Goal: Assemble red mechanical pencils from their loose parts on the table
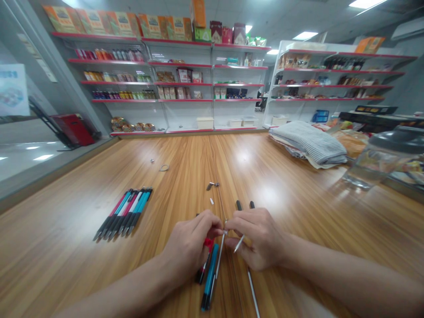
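Observation:
My left hand (191, 240) and my right hand (259, 238) meet above a wooden table (79, 247), their fingertips pinching close together. The left hand grips a black pen with a red part (207, 244). The right hand pinches a thin white refill (239, 244). Below them lie a teal pen (210, 276) and a long white refill (253, 293). Two black pen ends (239, 205) stand out past my right hand. A neat row of teal, red and black pens (124, 213) lies to the left. Small metal pen parts (212, 185) sit ahead of my hands.
A small wire ring (164, 168) lies farther up the table. To the right are a folded striped cloth (309, 143) and a glass jar with a dark lid (386, 154). Red-edged shelves of packaged goods (179, 84) stand beyond the table.

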